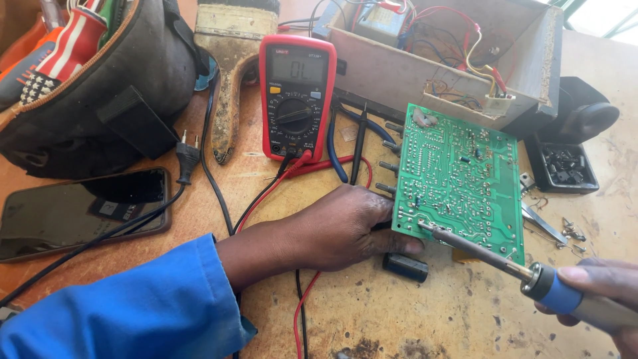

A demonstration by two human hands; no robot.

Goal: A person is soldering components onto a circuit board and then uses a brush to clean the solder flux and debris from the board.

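Table (412, 312), worn wood. Green circuit board (458, 183) right of centre, solder side up, tilted. Left hand (339, 226) props its lower left edge, fingertips hidden beneath. Right hand (608, 296), cut off lower right, grip closed around soldering iron (492, 256); tip touches board. Red multimeter (297, 96) upper centre.

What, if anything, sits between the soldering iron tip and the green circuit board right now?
Nothing visible does. The soldering iron, held in the right hand, has its tip right at the lower left of the green circuit board, solder side up. The left hand steadies the board's left edge, clear of the tip.
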